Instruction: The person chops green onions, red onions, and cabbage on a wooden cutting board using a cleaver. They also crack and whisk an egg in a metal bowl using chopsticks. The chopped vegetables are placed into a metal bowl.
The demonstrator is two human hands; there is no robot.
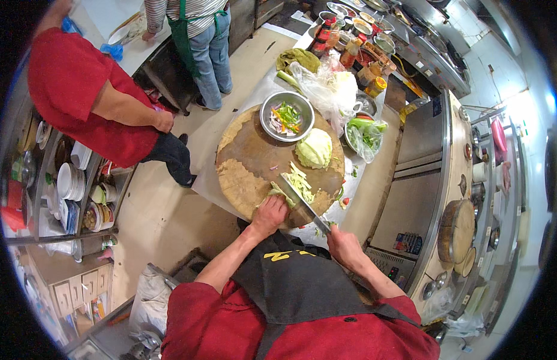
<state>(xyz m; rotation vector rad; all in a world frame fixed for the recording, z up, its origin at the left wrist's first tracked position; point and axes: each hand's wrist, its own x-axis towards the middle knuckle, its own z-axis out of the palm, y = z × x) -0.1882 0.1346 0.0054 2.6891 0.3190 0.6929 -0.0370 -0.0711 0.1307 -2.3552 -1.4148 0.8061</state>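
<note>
My left hand (271, 213) presses a piece of cabbage (282, 194) onto a round wooden chopping block (247, 148). Its fingers are bent beside the blade. In my right hand (345, 245) is the handle of a kitchen knife (304, 204), its blade slanting up and left across the block. Cut cabbage strips (298, 182) lie against the blade's far side. Behind them sits a larger piece of cabbage (313, 149). A steel bowl (264, 118) at the block's far edge holds sliced green, orange and pale purple vegetables (285, 119).
Beyond the block are plastic bags (321, 96), a green cloth (298, 60) and sauce bottles (350, 53). A bowl of bagged greens (365, 135) stands at the right. One person in red (93, 99) and another in a green apron (183, 40) stand at the left.
</note>
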